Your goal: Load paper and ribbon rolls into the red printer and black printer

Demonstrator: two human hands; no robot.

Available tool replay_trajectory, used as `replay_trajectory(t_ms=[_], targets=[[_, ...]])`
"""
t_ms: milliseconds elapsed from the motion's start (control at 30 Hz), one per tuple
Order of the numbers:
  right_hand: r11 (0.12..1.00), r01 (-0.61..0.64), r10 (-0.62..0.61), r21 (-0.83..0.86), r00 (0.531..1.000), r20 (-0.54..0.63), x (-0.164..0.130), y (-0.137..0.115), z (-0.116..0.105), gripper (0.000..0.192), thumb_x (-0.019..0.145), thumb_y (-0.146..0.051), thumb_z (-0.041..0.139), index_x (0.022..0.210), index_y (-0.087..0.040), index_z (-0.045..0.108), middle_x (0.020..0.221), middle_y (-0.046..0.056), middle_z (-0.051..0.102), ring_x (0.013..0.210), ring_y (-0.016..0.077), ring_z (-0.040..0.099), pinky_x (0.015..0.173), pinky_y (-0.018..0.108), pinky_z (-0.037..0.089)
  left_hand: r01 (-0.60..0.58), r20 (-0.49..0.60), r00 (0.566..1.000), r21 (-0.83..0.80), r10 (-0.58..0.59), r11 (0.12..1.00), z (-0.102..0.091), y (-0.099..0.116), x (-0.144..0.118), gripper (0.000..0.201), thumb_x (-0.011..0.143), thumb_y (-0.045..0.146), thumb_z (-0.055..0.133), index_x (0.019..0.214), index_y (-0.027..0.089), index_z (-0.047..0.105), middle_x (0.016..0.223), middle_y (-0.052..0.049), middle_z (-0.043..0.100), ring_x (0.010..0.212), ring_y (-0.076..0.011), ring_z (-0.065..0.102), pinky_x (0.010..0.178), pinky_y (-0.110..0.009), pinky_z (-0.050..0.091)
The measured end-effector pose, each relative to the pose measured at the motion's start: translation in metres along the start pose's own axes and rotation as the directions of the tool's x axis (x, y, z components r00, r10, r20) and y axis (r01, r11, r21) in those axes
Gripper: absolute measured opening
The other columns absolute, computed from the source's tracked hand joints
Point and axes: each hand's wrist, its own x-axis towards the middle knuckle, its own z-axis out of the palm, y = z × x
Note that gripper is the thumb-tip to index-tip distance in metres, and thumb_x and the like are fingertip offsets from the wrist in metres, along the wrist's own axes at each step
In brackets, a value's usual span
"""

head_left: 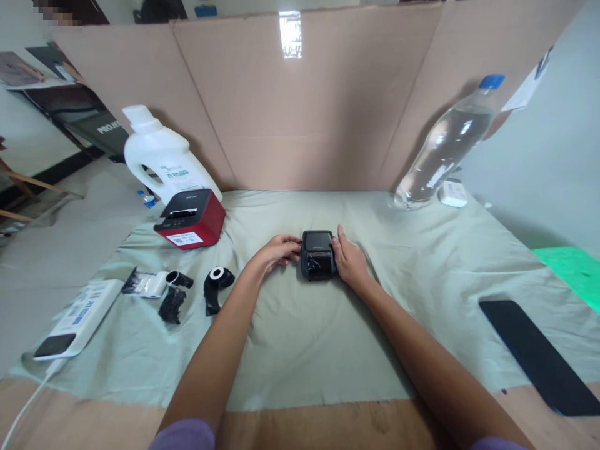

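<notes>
A small black portable printer (317,256) lies on the green cloth in the middle, its lower part glossy. My left hand (281,252) is at its left side, fingers loosely bent with the tips against the edge. Along the opposite side rests my right hand (349,256), its fingers pressed to the casing and its thumb pointing up and away. Between them the two hands hold the printer from both sides. Its underside is hidden.
At left stand a red-black printer (192,219) and a white jug (164,153). Nearer lie a black ribbon roll (213,290), a white roll (152,284) and a power strip (84,315). A water bottle (445,150), phone (539,353) and cardboard panel (309,106) flank the right and back.
</notes>
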Motion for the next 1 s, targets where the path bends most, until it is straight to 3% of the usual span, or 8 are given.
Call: replay_trajectory(t_ms=[333,467,600,700,867,1000], targets=[[1.0,-0.005,0.005,-0.011,1.0,0.001,-0.001,-0.002,-0.001,0.066,0.107,-0.047,0.013,0.159,-0.011,0.034,0.112,0.018,0.075,0.097,0.0298,0.07,0.076,0.034,0.045,0.019,-0.034,0.999,0.032,-0.018,0.999,0.003,-0.002,0.005,0.026,0.078,0.02,0.069,0.103,0.017,0.062,0.077,-0.002,0.071,0.055,-0.0096,0.064,0.041,-0.017,0.027],[1.0,-0.018,0.018,-0.022,1.0,-0.008,-0.001,-0.002,0.0,0.064,0.107,-0.044,0.015,0.158,-0.013,0.036,0.11,0.017,0.076,0.098,0.0299,0.07,0.077,0.034,0.045,-0.113,-0.07,0.99,0.098,0.12,0.989,0.001,-0.003,0.0,0.031,0.079,0.02,0.068,0.109,0.014,0.07,0.08,-0.006,0.074,0.06,-0.0114,0.063,0.044,-0.019,0.033],[1.0,-0.007,0.007,-0.017,1.0,0.001,-0.001,-0.002,-0.001,0.063,0.107,-0.044,0.016,0.159,-0.013,0.034,0.112,0.017,0.075,0.098,0.0296,0.07,0.078,0.034,0.045,-0.353,-0.067,0.925,0.208,0.374,0.912,-0.005,-0.004,-0.001,0.025,0.076,0.022,0.074,0.1,0.015,0.079,0.098,-0.01,0.079,0.087,-0.0198,0.07,0.071,-0.026,0.052],[0.999,0.037,-0.037,0.001,0.999,0.017,-0.001,-0.001,-0.003,0.064,0.107,-0.045,0.016,0.161,-0.013,0.029,0.111,0.017,0.076,0.096,0.0293,0.071,0.077,0.034,0.045,-0.431,-0.01,0.892,0.275,0.451,0.859,-0.01,-0.003,-0.002,0.024,0.076,0.025,0.076,0.097,0.016,0.081,0.103,-0.009,0.079,0.099,-0.0247,0.07,0.086,-0.033,0.054],[0.997,0.071,-0.071,0.031,0.997,0.013,-0.001,0.001,-0.002,0.064,0.107,-0.045,0.017,0.162,-0.013,0.026,0.117,0.018,0.075,0.1,0.029,0.07,0.079,0.033,0.046,-0.504,0.03,0.841,0.408,0.54,0.761,-0.013,-0.001,-0.006,0.024,0.078,0.029,0.076,0.1,0.02,0.082,0.1,-0.008,0.078,0.09,-0.0203,0.069,0.08,-0.029,0.052],[0.997,0.058,-0.061,0.054,0.997,0.047,-0.001,-0.001,-0.003,0.064,0.108,-0.047,0.02,0.163,-0.014,0.024,0.126,0.017,0.072,0.109,0.0294,0.068,0.083,0.033,0.045,-0.502,-0.074,0.761,0.562,0.645,0.657,-0.008,0.002,-0.002,0.021,0.086,0.035,0.068,0.092,0.021,0.082,0.092,-0.006,0.077,0.082,-0.0173,0.067,0.078,-0.026,0.048]])
